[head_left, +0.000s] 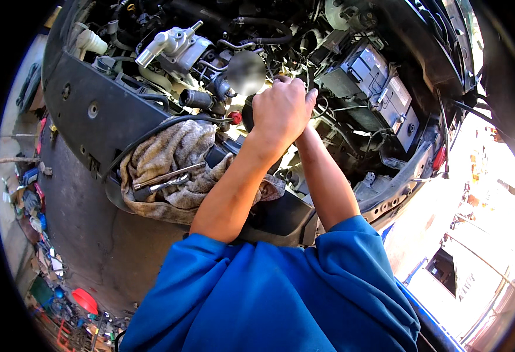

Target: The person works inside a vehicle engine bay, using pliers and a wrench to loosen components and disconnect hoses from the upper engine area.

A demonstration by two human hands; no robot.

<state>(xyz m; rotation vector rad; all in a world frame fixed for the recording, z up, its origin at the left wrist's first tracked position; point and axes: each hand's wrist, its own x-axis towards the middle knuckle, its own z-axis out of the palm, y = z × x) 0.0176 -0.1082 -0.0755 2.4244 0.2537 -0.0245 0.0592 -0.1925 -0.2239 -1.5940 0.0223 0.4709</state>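
Both my arms reach down into an open car engine bay, the hands meeting near its middle. My left hand (pixel 281 110) is closed in a fist in front of the right one, beside a dark rounded part (pixel 247 112). What it grips is hidden beneath the fingers. Of my right hand (pixel 311 98) little shows behind the left, and its fingers are mostly covered. Close by on the left, a black cable (pixel 178 119) ends in a red tip (pixel 235 117). A black hose end (pixel 194 98) and a silver metal housing (pixel 181 50) sit beyond it.
A crumpled grey-brown rag (pixel 178 141) lies over the front edge, bearing a metal rod-shaped tool (pixel 172 175) and a dark-handled tool (pixel 152 190). To the right stands a car battery (pixel 381 88). A black front panel (pixel 108 108) curves along the left. Clutter and a red basin (pixel 85 300) lie on the floor.
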